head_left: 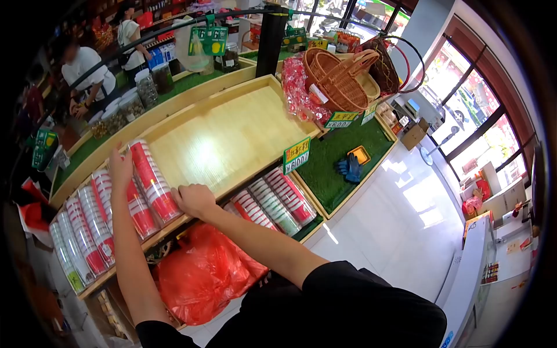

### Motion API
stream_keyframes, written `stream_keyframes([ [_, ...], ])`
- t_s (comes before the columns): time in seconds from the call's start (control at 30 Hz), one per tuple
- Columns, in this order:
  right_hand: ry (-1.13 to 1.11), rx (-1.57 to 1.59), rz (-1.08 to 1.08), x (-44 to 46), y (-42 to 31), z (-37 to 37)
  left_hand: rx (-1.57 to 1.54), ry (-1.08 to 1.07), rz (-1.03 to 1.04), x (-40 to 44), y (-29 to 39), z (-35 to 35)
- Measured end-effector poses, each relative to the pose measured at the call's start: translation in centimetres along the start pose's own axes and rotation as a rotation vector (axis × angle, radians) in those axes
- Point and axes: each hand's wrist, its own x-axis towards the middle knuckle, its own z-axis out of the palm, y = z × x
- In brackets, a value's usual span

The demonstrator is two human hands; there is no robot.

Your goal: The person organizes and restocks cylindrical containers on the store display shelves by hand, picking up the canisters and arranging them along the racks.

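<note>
Clear sleeves of stacked red-and-white paper cups lie side by side at the left end of a pale wooden display tray [232, 136]. My left hand [120, 168] is at the far left side of the rightmost sleeve of cups [152, 181], its fingers closed against it and partly hidden. Against that sleeve's right side, near the tray's front edge, rests my right hand [194, 200] with curled fingers. Left of my left arm lie further sleeves, among them a red-and-white one [93, 217] and a green-and-white one [65, 255].
More cup sleeves [272, 200] lie on a lower shelf. A red plastic bag [203, 272] sits below the tray. Wicker baskets [342, 78] stand at the back right; blue gloves [349, 168] lie on green matting. Glass jars [130, 107] line the far side, with two people beyond.
</note>
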Motion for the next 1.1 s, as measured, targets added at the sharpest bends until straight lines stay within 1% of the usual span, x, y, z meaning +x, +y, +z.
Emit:
stream_keyframes([
  [0.03,-0.003,-0.004,-0.001,0.0,0.0,0.0,0.133,-0.032,-0.071,0.5,0.1,0.2],
  [0.07,-0.005,-0.018,-0.014,0.1,0.0,0.0,0.241,-0.036,-0.059,0.1,0.0,0.5],
  [0.1,0.000,-0.022,-0.016,0.1,0.0,-0.1,0.236,-0.032,-0.056,-0.5,0.7,1.0],
  [0.17,-0.037,-0.022,-0.020,0.1,-0.1,-0.1,0.435,-0.029,-0.013,-1.4,1.4,1.7],
  [0.2,-0.045,-0.065,-0.086,0.1,-0.1,-0.2,0.375,-0.005,0.023,-1.5,1.4,2.3],
  [0.23,-0.041,-0.063,-0.080,0.0,-0.1,-0.3,0.375,-0.011,0.028,-1.3,1.4,2.6],
  [0.3,-0.128,-0.006,-0.085,-0.5,0.0,-0.8,0.400,-0.047,0.001,-1.4,1.8,3.5],
  [0.33,-0.123,-0.012,-0.079,-0.5,0.3,-1.0,0.393,-0.049,0.006,-0.8,1.7,4.0],
  [0.4,-0.182,0.077,-0.172,-0.7,0.6,-1.3,0.427,-0.093,-0.118,0.6,1.7,4.6],
  [0.43,-0.177,0.072,-0.170,-0.7,0.8,-1.6,0.422,-0.093,-0.113,1.1,2.2,5.0],
  [0.5,-0.238,0.101,-0.300,-1.0,1.3,-2.2,0.423,-0.105,-0.247,1.6,3.2,5.3],
  [0.53,-0.233,0.096,-0.301,-0.9,1.5,-2.0,0.419,-0.102,-0.243,1.1,3.7,5.5],
  [0.6,-0.214,0.046,-0.317,-0.8,1.5,-1.5,0.456,-0.009,-0.155,-0.3,4.0,5.6],
  [0.63,-0.213,0.042,-0.323,-0.8,1.5,-1.4,0.454,-0.003,-0.157,-0.4,3.4,5.7],
  [0.7,-0.204,0.016,-0.283,-0.9,1.3,-1.2,0.463,0.058,-0.075,-0.3,2.0,6.0],
  [0.8,-0.205,-0.021,-0.261,-1.0,0.9,-1.4,0.462,0.098,-0.068,-0.3,1.5,5.9],
  [0.87,-0.240,-0.009,-0.235,-1.0,0.7,-1.8,0.424,0.097,-0.119,-0.8,2.8,5.7],
  [0.97,-0.279,0.019,-0.226,-0.7,0.6,-2.4,0.339,0.130,-0.171,-1.6,7.1,3.9],
  [1.0,-0.269,0.020,-0.223,-0.8,0.7,-2.3,0.288,0.152,-0.192,-1.9,7.7,3.3],
  [1.03,-0.258,0.023,-0.223,-0.9,0.7,-2.3,0.299,0.160,-0.195,-1.6,7.0,3.2],
  [1.1,-0.276,0.034,-0.248,-0.9,0.7,-2.4,0.245,0.350,0.212,-1.1,5.3,2.5],
])
